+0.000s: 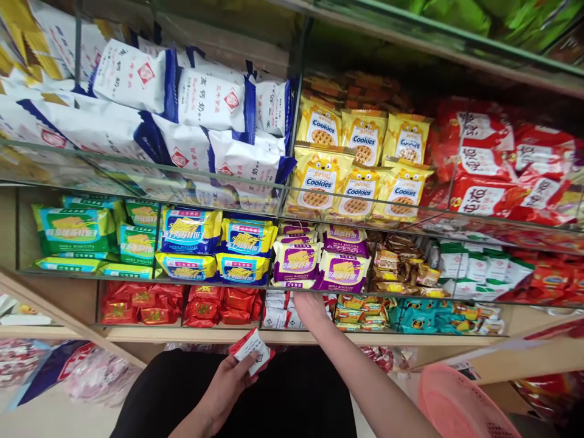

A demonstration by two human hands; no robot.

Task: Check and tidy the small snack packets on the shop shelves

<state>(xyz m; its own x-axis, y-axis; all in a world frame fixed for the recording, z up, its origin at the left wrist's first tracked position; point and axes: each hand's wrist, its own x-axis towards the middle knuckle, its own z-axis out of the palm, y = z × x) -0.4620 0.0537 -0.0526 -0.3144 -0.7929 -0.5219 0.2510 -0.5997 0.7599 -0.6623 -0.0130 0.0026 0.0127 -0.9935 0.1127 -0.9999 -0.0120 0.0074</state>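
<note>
My left hand (232,380) grips a small red-and-white snack packet (253,351) between thumb and fingers, low in front of my lap. My right hand (311,307) reaches into the bottom shelf row, at a compartment of small white-and-red packets (276,309). Its fingers are hidden under the shelf edge, so what they touch does not show. Directly above that hand sit purple-and-yellow soda biscuit packs (344,271). Red packets (222,306) fill the compartment to its left, and small yellow-and-orange packets (362,313) lie to its right.
Higher up are white-and-blue packets (210,102), yellow cookie packets (322,176) and red packets (486,161) behind clear shelf fronts. Green biscuit packs (75,230) stand at left. A pink plastic basket (456,398) is at lower right. A wooden shelf edge (365,338) runs above my lap.
</note>
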